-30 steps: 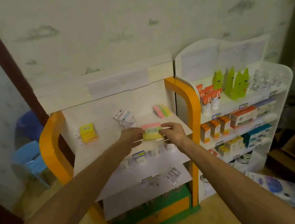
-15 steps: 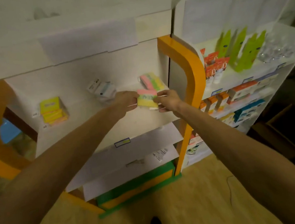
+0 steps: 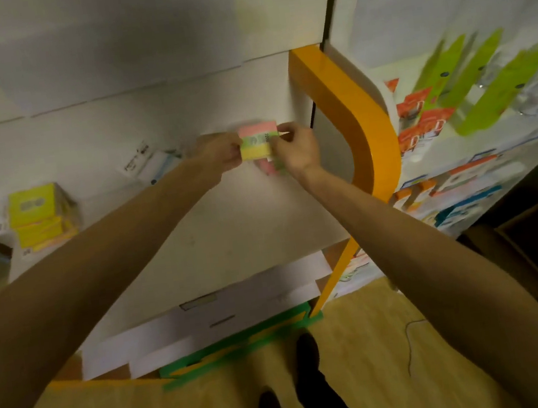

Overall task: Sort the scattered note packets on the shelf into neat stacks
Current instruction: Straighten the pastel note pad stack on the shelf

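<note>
Currently both hands hold one note packet [image 3: 258, 140] above the top shelf [image 3: 194, 221], toward its back right area: left hand [image 3: 218, 151] pinches the packet's left edge, right hand [image 3: 294, 146] pinches the right edge, fingers curled on it. The packet is striped pink, green and yellow, with its face toward the camera. More pink and green packets [image 3: 272, 165] lie on the shelf just below it, partly hidden by the right hand; the frame is blurred, so the count cannot be told. At the shelf's left end sits a yellow packet stack [image 3: 40, 218]. Some white-labelled packets [image 3: 147, 160] lie near the back wall, left of the left hand. The shelf surface is white, with an orange curved side panel [image 3: 352, 116] on the right and white lower shelves [image 3: 207, 313] above a green and orange base. A neighbouring white rack [image 3: 462, 159] holds green bottles [image 3: 485, 83], red-orange tubes [image 3: 421, 120] and boxes. The floor [image 3: 369, 362] is tan; a dark shoe [image 3: 306, 343] shows below.
</note>
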